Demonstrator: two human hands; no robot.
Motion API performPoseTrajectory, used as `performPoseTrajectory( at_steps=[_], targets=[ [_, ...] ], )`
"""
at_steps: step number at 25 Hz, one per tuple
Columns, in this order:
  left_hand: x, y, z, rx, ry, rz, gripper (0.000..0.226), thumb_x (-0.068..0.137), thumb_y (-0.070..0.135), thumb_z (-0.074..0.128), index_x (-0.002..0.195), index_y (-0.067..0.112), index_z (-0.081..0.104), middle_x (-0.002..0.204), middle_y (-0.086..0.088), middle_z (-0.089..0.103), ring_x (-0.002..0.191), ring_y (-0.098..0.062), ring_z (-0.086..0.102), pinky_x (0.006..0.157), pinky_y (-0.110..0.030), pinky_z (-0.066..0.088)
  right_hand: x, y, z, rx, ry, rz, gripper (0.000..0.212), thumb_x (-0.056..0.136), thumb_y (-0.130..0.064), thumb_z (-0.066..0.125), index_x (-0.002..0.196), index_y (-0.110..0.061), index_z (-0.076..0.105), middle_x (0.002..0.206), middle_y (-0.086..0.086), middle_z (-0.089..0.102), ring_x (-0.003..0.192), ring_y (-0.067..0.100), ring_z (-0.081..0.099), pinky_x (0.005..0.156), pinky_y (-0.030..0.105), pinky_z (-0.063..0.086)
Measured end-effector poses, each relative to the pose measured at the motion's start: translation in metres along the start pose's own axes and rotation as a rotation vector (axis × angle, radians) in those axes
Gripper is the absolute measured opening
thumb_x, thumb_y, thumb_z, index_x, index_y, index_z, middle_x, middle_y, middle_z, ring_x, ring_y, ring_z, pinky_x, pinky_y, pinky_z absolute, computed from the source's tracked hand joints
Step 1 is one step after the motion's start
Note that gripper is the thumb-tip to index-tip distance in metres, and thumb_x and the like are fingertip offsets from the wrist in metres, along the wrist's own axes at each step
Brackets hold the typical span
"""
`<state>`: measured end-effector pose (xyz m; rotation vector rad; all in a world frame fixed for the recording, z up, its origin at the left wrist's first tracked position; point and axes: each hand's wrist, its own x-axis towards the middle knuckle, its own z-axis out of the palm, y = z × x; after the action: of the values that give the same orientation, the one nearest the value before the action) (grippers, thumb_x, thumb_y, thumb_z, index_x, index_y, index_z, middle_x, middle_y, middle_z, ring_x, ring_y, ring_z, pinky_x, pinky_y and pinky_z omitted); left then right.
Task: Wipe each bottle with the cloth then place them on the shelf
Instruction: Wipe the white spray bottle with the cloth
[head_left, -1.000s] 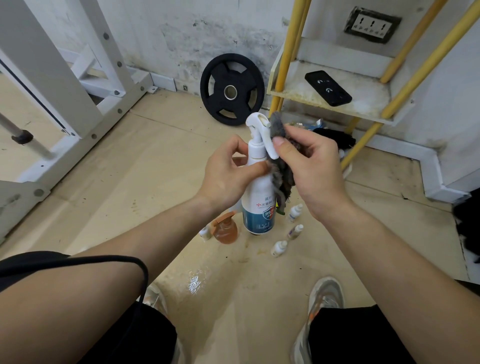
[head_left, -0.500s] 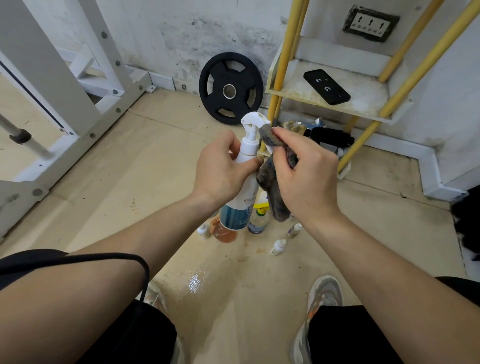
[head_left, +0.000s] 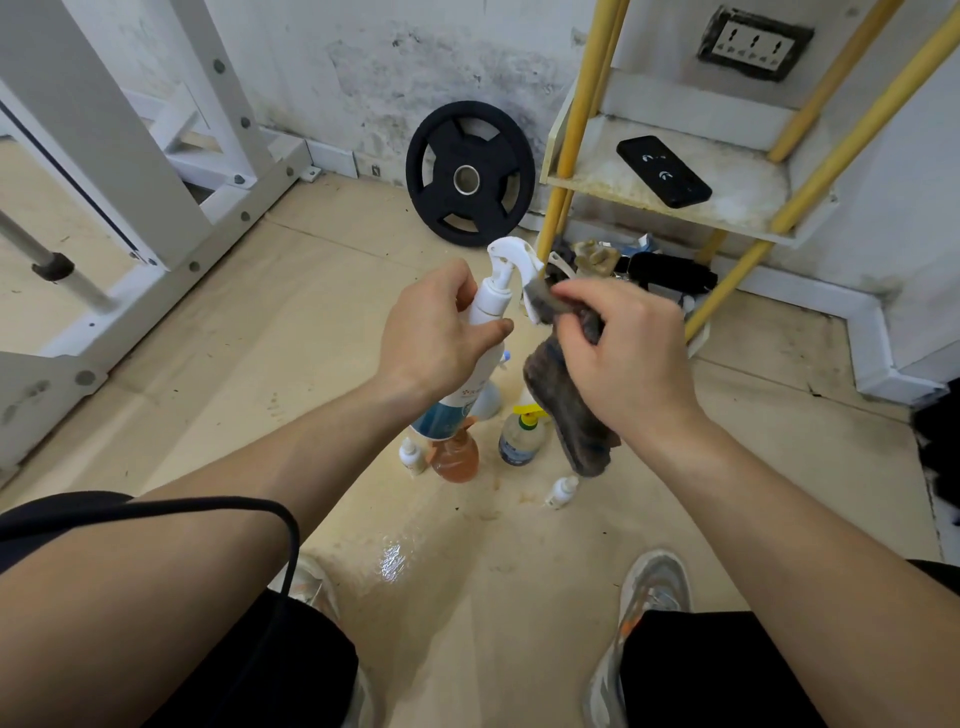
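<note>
White plastic bottle (head_left: 491, 305) inside curled left hand (head_left: 431, 335), fuzzy cloth (head_left: 576, 415) inside curled right hand (head_left: 626, 358).

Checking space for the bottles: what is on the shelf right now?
One flat black device lies on the shelf, near its middle; no bottle shows there. The rest of the visible board is stained. The yellow poles hide thin strips of its edges.
</note>
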<state>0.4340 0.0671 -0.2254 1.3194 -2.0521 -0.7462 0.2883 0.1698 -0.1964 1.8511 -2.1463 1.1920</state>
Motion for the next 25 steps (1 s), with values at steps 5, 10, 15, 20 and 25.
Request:
performPoseTrajectory(
  at_steps=[5, 10, 15, 20, 25],
  targets=[
    [-0.004, 0.002, 0.008, -0.017, -0.049, 0.005, 0.042, 0.073, 0.041, 0.081, 0.083, 0.014, 0.051, 0.085, -0.003, 0.064, 0.082, -0.027, 0.060, 0.071, -0.051, 0.051, 0.003, -0.002, 0.002, 0.061, 0.054, 0.038, 0.024, 0.089, -0.007, 0.065, 0.110, -0.011, 0.075, 0.097, 0.002, 0.075, 0.089, 0.014, 0.066, 0.084, 0.021, 0.048],
    [0.002, -0.003, 0.004, -0.193, -0.052, -0.120, 0.042, 0.070, 0.041, 0.084, 0.082, 0.014, 0.054, 0.087, -0.002, 0.066, 0.083, -0.025, 0.067, 0.072, -0.049, 0.055, -0.011, 0.001, 0.002, 0.082, -0.143, 0.052, 0.025, 0.089, -0.009, 0.067, 0.111, -0.015, 0.076, 0.097, -0.004, 0.075, 0.091, 0.010, 0.065, 0.080, 0.008, 0.040],
    [0.013, 0.005, -0.010, -0.469, -0.078, -0.255, 0.036, 0.072, 0.036, 0.086, 0.081, 0.018, 0.057, 0.091, 0.000, 0.065, 0.087, -0.022, 0.066, 0.076, -0.040, 0.055, -0.014, 0.023, -0.009, 0.287, -0.220, 0.334, 0.022, 0.093, -0.016, 0.067, 0.106, -0.030, 0.076, 0.091, -0.025, 0.066, 0.091, -0.004, 0.061, 0.081, 0.002, 0.041],
    [0.008, 0.037, -0.005, -0.740, -0.253, -0.339, 0.027, 0.087, 0.028, 0.076, 0.098, 0.011, 0.058, 0.091, -0.006, 0.065, 0.080, -0.019, 0.067, 0.079, -0.044, 0.058, -0.019, 0.034, -0.019, 0.599, -0.082, 0.445, 0.029, 0.100, -0.030, 0.051, 0.120, -0.027, 0.072, 0.113, -0.001, 0.072, 0.111, 0.015, 0.064, 0.104, 0.042, 0.049],
    [-0.005, 0.074, 0.011, -0.846, -0.240, -0.405, 0.019, 0.095, 0.026, 0.067, 0.098, 0.009, 0.061, 0.082, -0.003, 0.068, 0.071, -0.016, 0.066, 0.059, -0.028, 0.054, -0.044, 0.025, -0.024, 0.258, -0.248, 0.130, 0.044, 0.105, -0.027, 0.041, 0.148, -0.017, 0.047, 0.146, -0.002, 0.051, 0.133, 0.000, 0.041, 0.110, 0.014, 0.031]
  ],
)
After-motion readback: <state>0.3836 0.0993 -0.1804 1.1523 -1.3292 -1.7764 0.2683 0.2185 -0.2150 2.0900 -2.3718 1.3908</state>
